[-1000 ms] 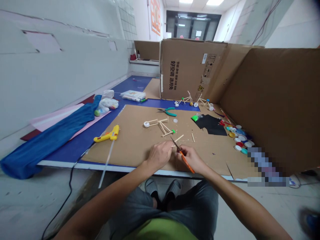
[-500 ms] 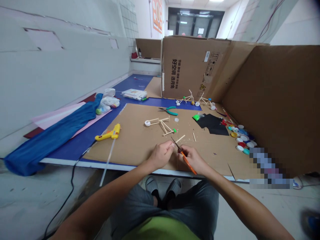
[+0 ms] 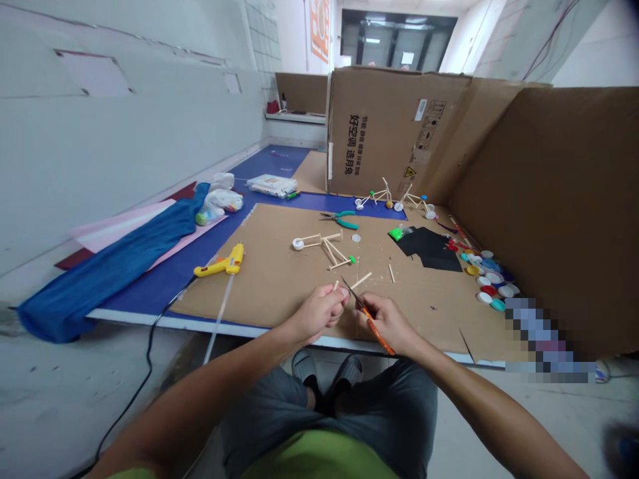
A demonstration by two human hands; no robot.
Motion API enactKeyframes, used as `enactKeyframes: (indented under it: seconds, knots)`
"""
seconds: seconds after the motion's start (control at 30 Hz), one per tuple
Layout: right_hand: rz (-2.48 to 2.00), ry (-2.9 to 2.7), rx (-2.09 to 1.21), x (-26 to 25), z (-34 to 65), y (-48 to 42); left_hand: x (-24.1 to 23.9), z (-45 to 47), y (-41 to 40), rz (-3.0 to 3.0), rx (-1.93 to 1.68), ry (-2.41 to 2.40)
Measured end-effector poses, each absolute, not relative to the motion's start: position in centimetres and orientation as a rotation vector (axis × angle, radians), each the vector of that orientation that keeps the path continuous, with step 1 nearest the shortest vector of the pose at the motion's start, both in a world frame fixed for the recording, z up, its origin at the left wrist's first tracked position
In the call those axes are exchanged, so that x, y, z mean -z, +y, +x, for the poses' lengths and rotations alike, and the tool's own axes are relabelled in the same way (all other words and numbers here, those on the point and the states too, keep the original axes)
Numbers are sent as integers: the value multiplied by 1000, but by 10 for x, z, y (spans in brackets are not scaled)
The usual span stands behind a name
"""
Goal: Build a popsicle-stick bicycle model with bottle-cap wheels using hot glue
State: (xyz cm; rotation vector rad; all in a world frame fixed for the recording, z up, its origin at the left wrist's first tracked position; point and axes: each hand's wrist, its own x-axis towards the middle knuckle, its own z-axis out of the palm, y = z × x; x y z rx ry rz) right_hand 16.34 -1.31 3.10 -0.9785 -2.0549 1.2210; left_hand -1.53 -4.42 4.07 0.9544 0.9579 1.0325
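From the head view, a short stick [image 3: 336, 285] is pinched in the left hand [image 3: 322, 313], its end exposed, presumably for control near the blades. The scissors [image 3: 380, 337] are grasped in the right hand [image 3: 388, 320], tips angled forward-left. A longer stick [image 3: 362, 280] is seen just beyond the blades; whether it is gripped cannot be told. The frame [image 3: 324, 241] is set beyond the left hand, apparently for ready access; the glue gun [image 3: 227, 265] is placed well left of that hand.

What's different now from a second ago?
Your left hand has turned, and the end of a pale stick now pokes out of its grip. Your right hand still holds the orange scissors. The yellow glue gun and teal pliers stayed put.
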Motion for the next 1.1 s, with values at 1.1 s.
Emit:
enactKeyframes:
  seconds: [1.1]
  knots:
    - [-973, -2093, -1207, -28, 167, -15, -34, -15, -52, 1302, -1146, 1152]
